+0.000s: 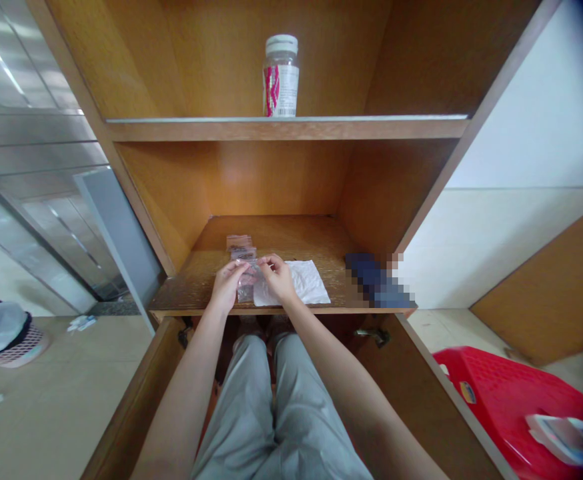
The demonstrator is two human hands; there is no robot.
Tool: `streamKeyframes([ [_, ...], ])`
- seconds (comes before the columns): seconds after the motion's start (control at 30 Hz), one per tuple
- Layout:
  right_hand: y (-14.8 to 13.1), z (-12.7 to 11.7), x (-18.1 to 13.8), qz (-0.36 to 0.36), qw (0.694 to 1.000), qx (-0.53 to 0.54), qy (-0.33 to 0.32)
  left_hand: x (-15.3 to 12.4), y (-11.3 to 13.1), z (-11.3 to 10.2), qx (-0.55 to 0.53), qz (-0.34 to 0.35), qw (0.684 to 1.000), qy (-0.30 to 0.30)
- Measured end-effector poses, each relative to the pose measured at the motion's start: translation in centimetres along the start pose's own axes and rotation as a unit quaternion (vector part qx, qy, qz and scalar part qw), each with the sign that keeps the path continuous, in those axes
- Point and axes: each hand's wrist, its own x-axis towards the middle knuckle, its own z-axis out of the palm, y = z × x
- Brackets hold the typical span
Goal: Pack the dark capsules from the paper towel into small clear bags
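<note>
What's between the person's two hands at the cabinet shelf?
In the head view, a small clear plastic packet lies between the left hand and the right hand.

A bottle (281, 77) stands on the upper shelf (286, 130) — below, apparently, a napkin (306, 282).

Bare left hand (228, 285), bare right hand (278, 277), loose grey trousers (241, 413)
</note>
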Motion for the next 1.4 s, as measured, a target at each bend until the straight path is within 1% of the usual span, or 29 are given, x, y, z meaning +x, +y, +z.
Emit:
streamKeyframes([
  [0.17,0.1,0.1,-0.1,-0.015,1.000,-0.011,-0.016,0.2,-0.1,0.0,0.008,-0.002,1.000,0.017],
  [0.33,0.4,0.1,-0.1,-0.025,0.999,-0.025,-0.022,0.1,-0.2,0.1,0.028,-0.017,0.999,0.007],
  [0.5,0.3,0.1,-0.1,-0.032,0.998,-0.036,-0.029,0.1,-0.3,0.1,0.050,-0.003,0.998,0.034],
  [0.73,0.3,0.1,-0.2,-0.029,0.997,-0.064,-0.043,0.2,-0.6,0.1,0.060,-0.002,0.997,0.043],
  [0.8,0.5,0.2,-0.2,-0.027,0.996,-0.079,-0.041,0.2,-0.5,0.1,0.054,-0.003,0.998,0.044],
  [0.9,0.7,0.3,-0.1,-0.027,0.995,-0.088,-0.030,0.1,-0.2,0.1,0.020,-0.012,0.999,0.026],
  [1.0,0.7,0.4,-0.1,-0.018,0.997,-0.074,-0.015,0.2,-0.3,-0.1,-0.005,-0.017,1.000,0.005],
  [1.17,0.0,0.4,-0.3,-0.005,0.999,-0.009,0.036,0.5,-0.8,-0.5,-0.033,-0.016,0.999,0.017],
  [1.2,-0.1,0.3,-0.4,-0.007,0.999,-0.003,0.038,0.6,-0.8,-0.6,-0.037,-0.016,0.999,0.023],
  [1.27,-0.4,0.3,-0.4,-0.002,1.000,-0.003,0.021,0.7,-0.7,-0.6,-0.043,-0.019,0.998,0.030],
  [1.33,-0.4,0.3,-0.3,0.018,1.000,0.012,0.006,0.7,-0.6,-0.5,-0.051,-0.023,0.998,0.028],
  [1.4,-0.3,0.2,0.0,0.053,0.996,0.064,0.024,0.7,-0.5,-0.5,-0.054,-0.022,0.998,0.025],
])
